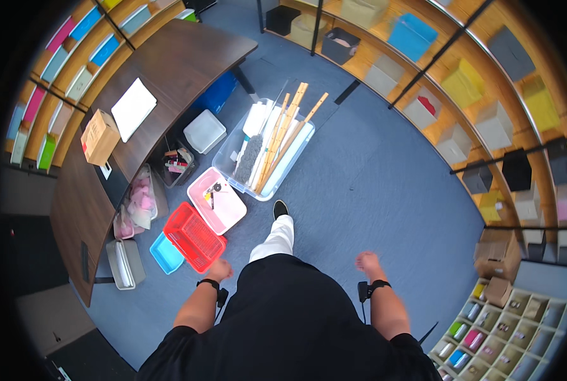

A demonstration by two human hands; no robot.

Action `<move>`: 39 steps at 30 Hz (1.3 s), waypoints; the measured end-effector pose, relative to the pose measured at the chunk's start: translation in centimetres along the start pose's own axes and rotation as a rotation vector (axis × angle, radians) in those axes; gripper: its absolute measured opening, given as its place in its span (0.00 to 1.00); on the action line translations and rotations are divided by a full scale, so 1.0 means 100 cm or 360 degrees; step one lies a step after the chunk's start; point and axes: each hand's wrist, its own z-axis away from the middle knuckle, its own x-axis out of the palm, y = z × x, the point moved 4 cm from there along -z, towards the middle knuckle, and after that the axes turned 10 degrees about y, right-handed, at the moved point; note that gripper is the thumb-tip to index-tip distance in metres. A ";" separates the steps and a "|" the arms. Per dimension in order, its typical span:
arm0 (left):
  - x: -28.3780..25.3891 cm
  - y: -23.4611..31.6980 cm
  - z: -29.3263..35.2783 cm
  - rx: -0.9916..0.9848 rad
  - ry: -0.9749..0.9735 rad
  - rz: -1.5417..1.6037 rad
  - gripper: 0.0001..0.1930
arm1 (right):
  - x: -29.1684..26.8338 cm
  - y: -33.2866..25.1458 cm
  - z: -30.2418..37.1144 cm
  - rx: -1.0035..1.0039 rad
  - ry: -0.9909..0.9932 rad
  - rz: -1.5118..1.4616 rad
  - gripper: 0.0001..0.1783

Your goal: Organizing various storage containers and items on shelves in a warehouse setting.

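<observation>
My left hand [219, 271] hangs at my side, close to the red plastic basket [195, 237] but apart from it in the picture. Its fingers are slightly blurred and loosely apart, with nothing seen in them. On the other side, my right hand [369, 263] hangs over the blue floor, fingers loosely bent and no object visible in it. Ahead of my foot stands a clear plastic bin [285, 166] with bamboo sticks [282, 136], a grey fluffy duster [250, 159] and white rolls. A pink bin [217, 200] beside it holds a few small black and yellow items.
A dark wooden table [169, 57] curves along the left, bearing a cardboard box [100, 137] and white paper [133, 109]. Under its edge are a light blue basket [166, 253] and a grey bin [125, 264]. Shelves [385, 57] with boxes line the right; a compartment rack [500, 327] stands lower right.
</observation>
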 end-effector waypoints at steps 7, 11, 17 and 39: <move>0.006 0.101 -0.041 -0.0059 -0.0077 0.0064 0.10 | -0.002 -0.050 -0.019 0.0069 -0.0287 0.0371 0.10; -0.020 0.152 -0.084 0.0203 0.0107 0.0273 0.09 | -0.003 -0.093 -0.057 0.0085 -0.0235 0.0415 0.12; -0.024 0.215 -0.070 0.0072 0.0402 0.0731 0.07 | 0.018 -0.211 -0.118 -0.0013 -0.0371 0.0646 0.13; 0.217 0.211 0.050 -0.0799 0.0552 0.1345 0.12 | 0.138 -0.269 -0.244 -0.0206 -0.1063 0.1973 0.08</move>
